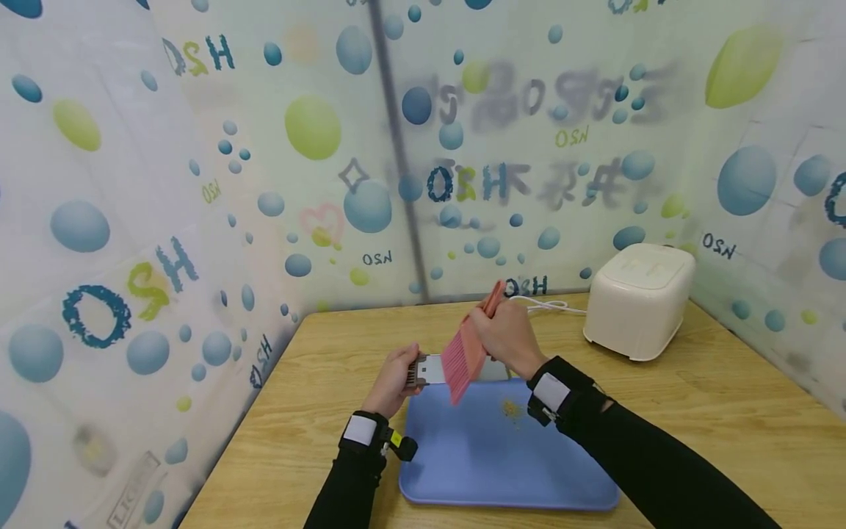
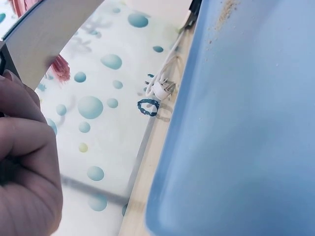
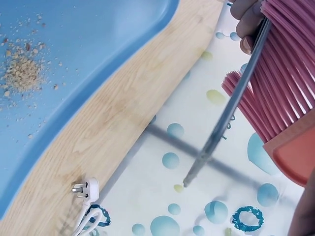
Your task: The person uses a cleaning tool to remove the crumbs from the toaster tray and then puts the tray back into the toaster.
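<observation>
In the head view my left hand (image 1: 391, 380) grips the dark handle end of a flat metal crumb tray (image 1: 432, 369). It is held above the far left edge of a blue tray (image 1: 502, 463). My right hand (image 1: 511, 336) holds a pink brush (image 1: 465, 355) by its handle, bristles down across the crumb tray. From the right wrist, the crumb tray (image 3: 216, 132) appears edge-on, with brush bristles (image 3: 290, 59) on both sides of it. A small heap of crumbs (image 3: 23, 73) lies on the blue tray.
A cream toaster (image 1: 640, 301) stands at the back right of the wooden table (image 1: 350, 345). Its white cord (image 1: 545, 304) and plug (image 3: 88, 189) lie behind the blue tray. Patterned cloth walls (image 1: 251, 147) enclose the table's back and sides.
</observation>
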A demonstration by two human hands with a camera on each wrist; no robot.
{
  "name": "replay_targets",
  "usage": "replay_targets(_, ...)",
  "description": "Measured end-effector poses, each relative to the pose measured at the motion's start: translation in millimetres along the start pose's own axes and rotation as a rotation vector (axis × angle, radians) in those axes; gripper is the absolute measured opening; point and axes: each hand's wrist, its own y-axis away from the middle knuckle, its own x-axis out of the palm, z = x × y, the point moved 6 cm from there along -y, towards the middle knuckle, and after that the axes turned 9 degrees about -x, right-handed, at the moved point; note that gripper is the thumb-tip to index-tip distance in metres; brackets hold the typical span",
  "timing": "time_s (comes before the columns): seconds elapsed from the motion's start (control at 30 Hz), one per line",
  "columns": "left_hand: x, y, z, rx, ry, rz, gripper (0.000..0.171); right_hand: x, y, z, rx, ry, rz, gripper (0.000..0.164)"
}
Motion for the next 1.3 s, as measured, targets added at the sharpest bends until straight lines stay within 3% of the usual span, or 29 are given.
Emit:
replay_targets(0.3,-0.3,0.6,-1.4,0.004,-0.007,-0.014,0.037,-10.9,1.6,-5.6,0.055,0.008,-0.010,0.034)
replay_targets(1.3,-1.2,0.0,-0.9,0.006,-0.013,-0.036,0.038,-38.2,5.4,-21.8,0.031,0.055,-0.068,0.030)
